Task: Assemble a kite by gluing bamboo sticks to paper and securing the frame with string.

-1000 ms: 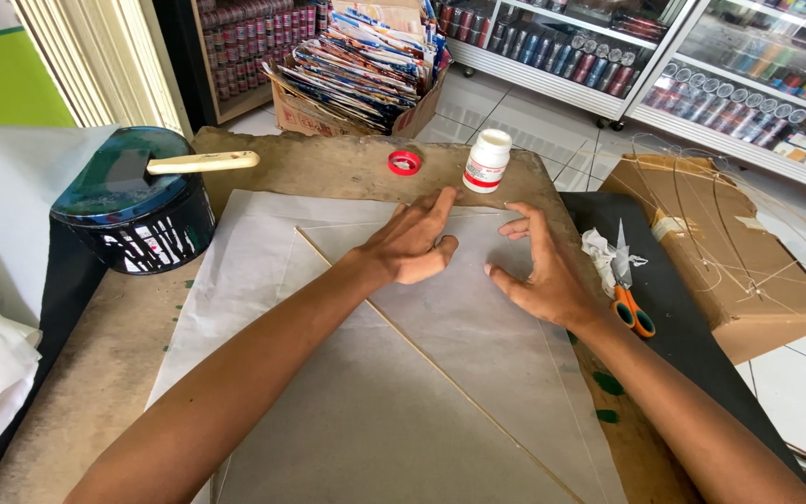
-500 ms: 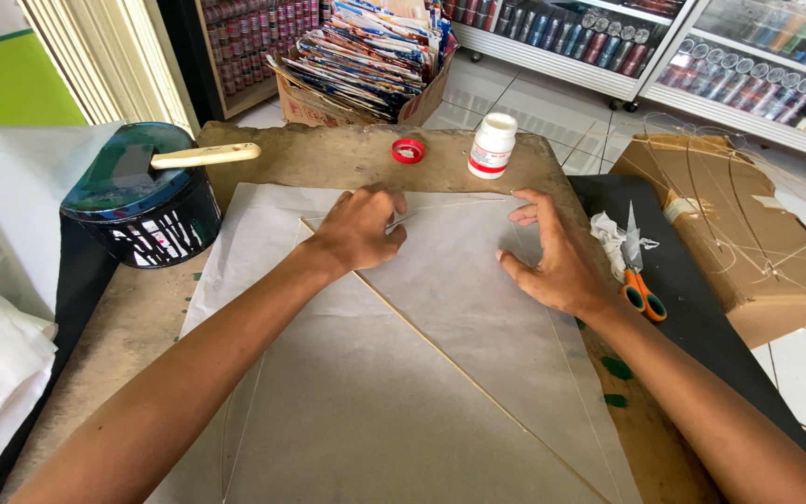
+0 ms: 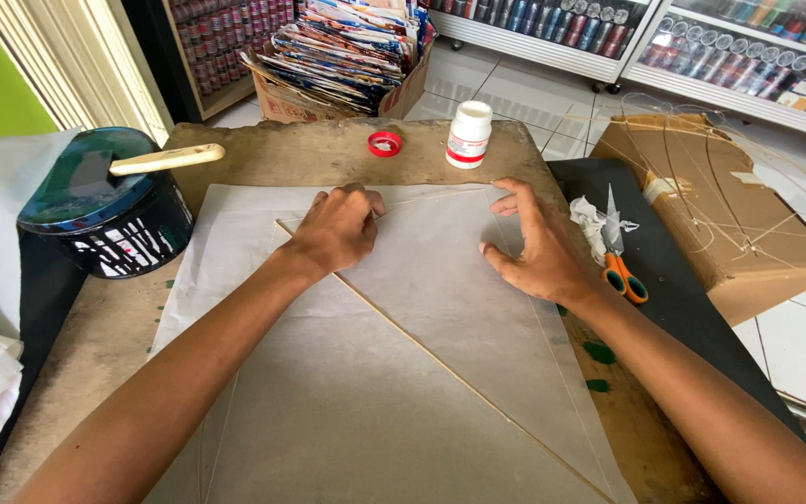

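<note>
A sheet of thin white paper lies on the worn wooden table, with a thin bamboo stick running diagonally across it. My left hand presses down on the paper's folded far edge, fingers curled, close to the stick's upper end. My right hand rests flat on the paper near its right corner, fingers spread. More white sheets lie underneath.
A white glue bottle and its red cap stand at the table's far edge. A dark round tin with a brush handle sits left. Orange-handled scissors and a cardboard box lie right.
Both hands have slid away from me along the paper toward its far edge. The left hand now presses the fold at the top; the right hand has spread near the right corner.
</note>
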